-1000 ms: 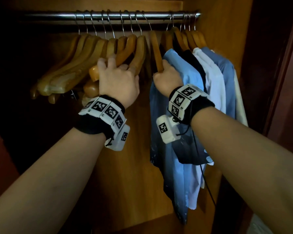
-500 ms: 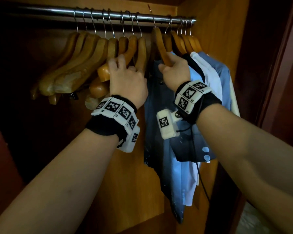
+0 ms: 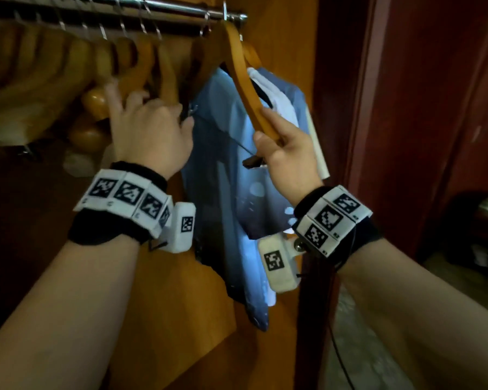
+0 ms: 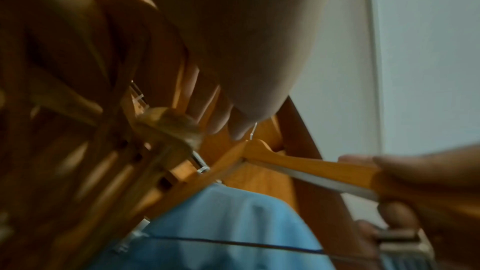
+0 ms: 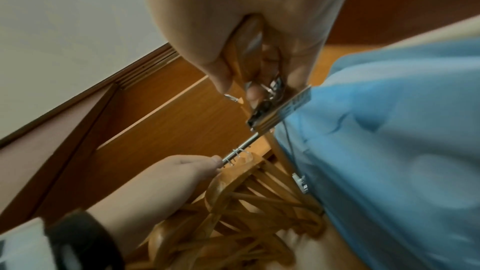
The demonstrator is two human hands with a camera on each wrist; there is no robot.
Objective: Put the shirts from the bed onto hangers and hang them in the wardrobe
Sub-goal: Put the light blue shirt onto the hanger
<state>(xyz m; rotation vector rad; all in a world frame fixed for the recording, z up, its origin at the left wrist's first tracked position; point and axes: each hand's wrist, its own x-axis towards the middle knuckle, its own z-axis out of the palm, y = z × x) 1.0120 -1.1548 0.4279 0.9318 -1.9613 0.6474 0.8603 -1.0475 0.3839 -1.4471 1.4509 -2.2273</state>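
Your right hand (image 3: 286, 147) grips the lower end of an empty wooden hanger (image 3: 244, 77), thumb and fingers curled round the arm just above its metal clip bar; the right wrist view confirms the fingers (image 5: 255, 91) wrapped on the wood with the clip (image 5: 279, 108) beside them. The hanger is tilted steeply, its hook at the far right end of the rail (image 3: 164, 7), but motion blur prevents telling whether the hook is seated on it.

Your left hand (image 3: 150, 130) reaches among the row of bare hangers (image 3: 96, 99) on the left of the rail. Its fingers are extended and spread against them; no closed grip is evident.

The hung shirts (image 3: 226, 170) sit at the right end of the wardrobe (image 3: 285, 38), directly behind the tilted hanger and between your two hands: a blue one foremost, with white and pale blue ones behind it. The bed is outside all views.
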